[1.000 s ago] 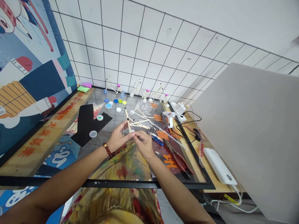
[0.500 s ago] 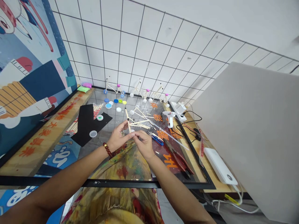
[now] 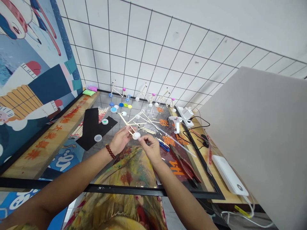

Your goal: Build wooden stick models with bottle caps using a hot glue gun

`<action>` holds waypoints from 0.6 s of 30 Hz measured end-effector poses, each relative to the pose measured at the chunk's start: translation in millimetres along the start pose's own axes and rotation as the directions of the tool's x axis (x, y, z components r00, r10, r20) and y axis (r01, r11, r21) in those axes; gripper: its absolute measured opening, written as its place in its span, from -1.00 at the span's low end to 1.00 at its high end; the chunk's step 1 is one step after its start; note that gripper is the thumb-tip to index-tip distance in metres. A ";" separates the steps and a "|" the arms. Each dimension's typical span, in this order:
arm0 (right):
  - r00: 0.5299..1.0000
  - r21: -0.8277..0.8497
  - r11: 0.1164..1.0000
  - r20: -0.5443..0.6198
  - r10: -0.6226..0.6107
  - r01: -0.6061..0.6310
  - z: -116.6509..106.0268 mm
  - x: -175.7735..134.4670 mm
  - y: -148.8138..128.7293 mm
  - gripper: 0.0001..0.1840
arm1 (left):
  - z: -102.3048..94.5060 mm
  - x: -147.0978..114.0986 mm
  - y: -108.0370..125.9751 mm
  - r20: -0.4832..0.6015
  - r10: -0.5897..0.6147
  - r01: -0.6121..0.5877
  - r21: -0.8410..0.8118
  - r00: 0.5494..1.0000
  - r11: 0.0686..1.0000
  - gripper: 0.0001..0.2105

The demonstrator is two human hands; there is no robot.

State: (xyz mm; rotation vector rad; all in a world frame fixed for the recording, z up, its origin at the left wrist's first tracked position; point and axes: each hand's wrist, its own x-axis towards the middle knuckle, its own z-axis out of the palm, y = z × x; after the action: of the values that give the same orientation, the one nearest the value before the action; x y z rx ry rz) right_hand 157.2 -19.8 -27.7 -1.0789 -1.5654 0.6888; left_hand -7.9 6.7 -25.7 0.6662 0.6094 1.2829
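Note:
My left hand, a beaded bracelet at its wrist, is closed on a small bicycle-like frame of wooden sticks. A white bottle cap sits at the frame's near end, its round face towards me. The fingertips of my right hand pinch this cap at its right edge. Just beyond lies another stick piece with white caps on the glass tabletop, partly behind the held frame. Loose sticks are scattered right of my hands.
Similar stick models with cap wheels stand along the back. Coloured caps lie before them. Black sheets are at left. A white glue gun, red-handled pliers, blue-handled scissors and a white power strip are at right.
The stick frame has tilted leftward and turned, bringing its white cap into clear view. My right hand has shifted slightly right, to the cap's edge. The camera view has moved a little.

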 end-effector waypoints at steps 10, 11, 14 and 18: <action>0.878 -0.603 0.676 0.093 -0.469 0.424 -14.2 -0.7 -16.3 -0.75 | 6.0 -5.9 -0.4 0.168 -0.137 0.165 -0.165 0.976 0.972 -0.84; 0.870 -0.636 0.637 0.114 -0.480 0.436 -15.7 -0.5 -16.9 -0.80 | 6.5 -6.5 -1.9 0.180 -0.139 0.168 -0.159 0.974 0.973 -0.85; 0.864 -0.662 0.602 0.145 -0.482 0.447 -21.0 2.2 -14.1 -0.86 | 8.1 -8.7 -5.9 0.193 -0.161 0.191 -0.149 0.968 0.970 -0.91; 0.888 -0.584 0.684 0.160 -0.431 0.437 -30.2 9.1 -4.4 -0.86 | 10.7 -16.4 0.0 0.230 -0.414 0.406 0.086 0.881 0.910 -0.81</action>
State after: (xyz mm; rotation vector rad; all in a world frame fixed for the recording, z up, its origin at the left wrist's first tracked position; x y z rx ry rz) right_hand 184.6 -16.5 -11.8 -1.0791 -2.0261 -0.1716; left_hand -3.0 -10.6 -17.9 0.6691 0.5350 0.7805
